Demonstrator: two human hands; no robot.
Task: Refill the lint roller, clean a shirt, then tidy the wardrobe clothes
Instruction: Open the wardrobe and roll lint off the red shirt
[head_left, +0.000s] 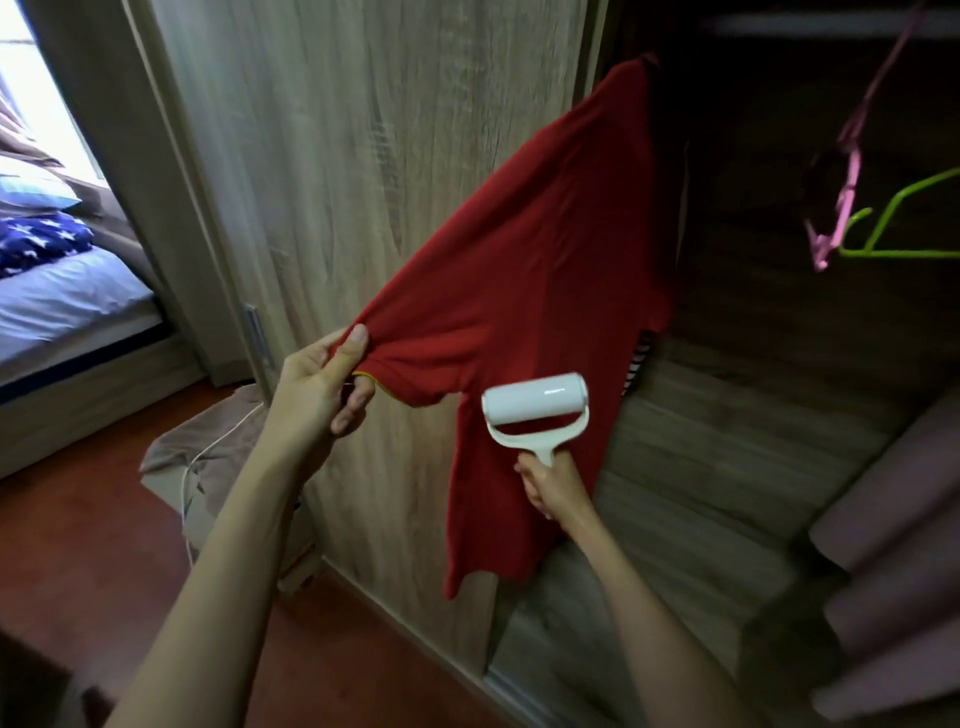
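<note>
A red shirt (530, 270) hangs at the wardrobe opening, its top near the dark interior. My left hand (324, 384) pinches the end of its sleeve and holds the sleeve stretched out to the left. My right hand (548, 486) grips the handle of a white lint roller (535, 402). The roller's drum lies against the shirt's body just below the armpit. A striped garment peeks out behind the shirt's right edge.
A wooden sliding wardrobe door (363, 156) stands behind the shirt. Pink (844, 171) and green hangers (914, 228) dangle in the dark wardrobe at right. A bed (62, 296) is at left, a brown cloth with a white cord (208, 452) on the red floor.
</note>
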